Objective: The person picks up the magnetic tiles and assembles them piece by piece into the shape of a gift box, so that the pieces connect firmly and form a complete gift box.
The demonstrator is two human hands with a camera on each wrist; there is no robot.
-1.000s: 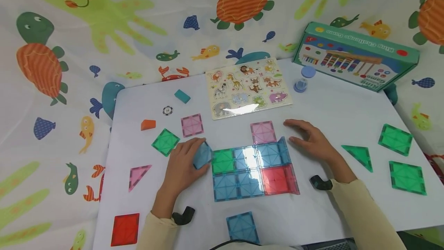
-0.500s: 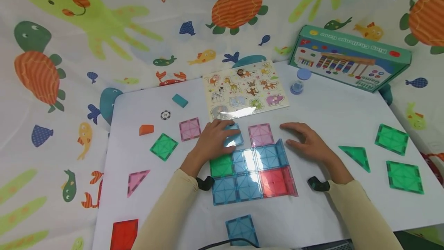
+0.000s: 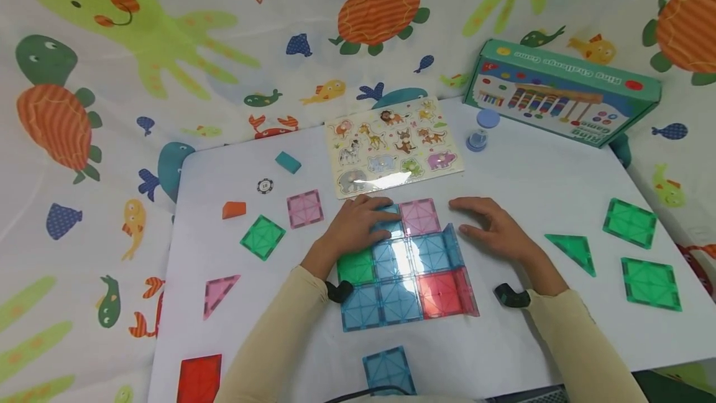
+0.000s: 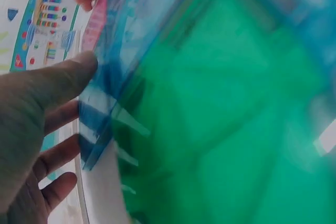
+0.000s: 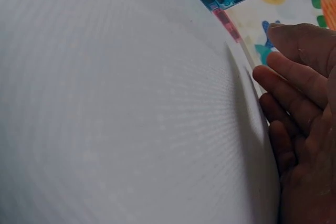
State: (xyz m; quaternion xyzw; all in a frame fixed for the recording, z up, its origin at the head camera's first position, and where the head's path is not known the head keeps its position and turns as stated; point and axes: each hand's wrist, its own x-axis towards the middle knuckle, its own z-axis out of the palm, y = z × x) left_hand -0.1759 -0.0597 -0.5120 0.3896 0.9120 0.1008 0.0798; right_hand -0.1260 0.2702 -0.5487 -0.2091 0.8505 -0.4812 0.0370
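My left hand [image 3: 355, 222] holds a clear blue square magnetic tile [image 4: 94, 111] between thumb and fingers. The tile lies at the far edge of a flat block of joined tiles, left of a pink square tile [image 3: 419, 217]; the hand partly covers it. That block has a green tile [image 3: 356, 267], a red tile [image 3: 440, 294] and several blue ones. Along its right side stand a blue upright tile [image 3: 454, 246] and a reddish upright tile [image 3: 467, 291]. My right hand [image 3: 499, 227] rests right of the pink tile, fingers loosely bent, holding nothing.
Loose tiles lie around: a blue square [image 3: 388, 370], a red square [image 3: 199, 378], a green triangle [image 3: 576, 250], several others. An animal puzzle board [image 3: 394, 148] lies behind the block. At the back right are a blue-lidded item [image 3: 478, 138] and a game box [image 3: 562, 95].
My left hand has carried the blue tile rightward and away from me, from left of the block to its far edge beside the pink tile. My right hand has stayed in place.
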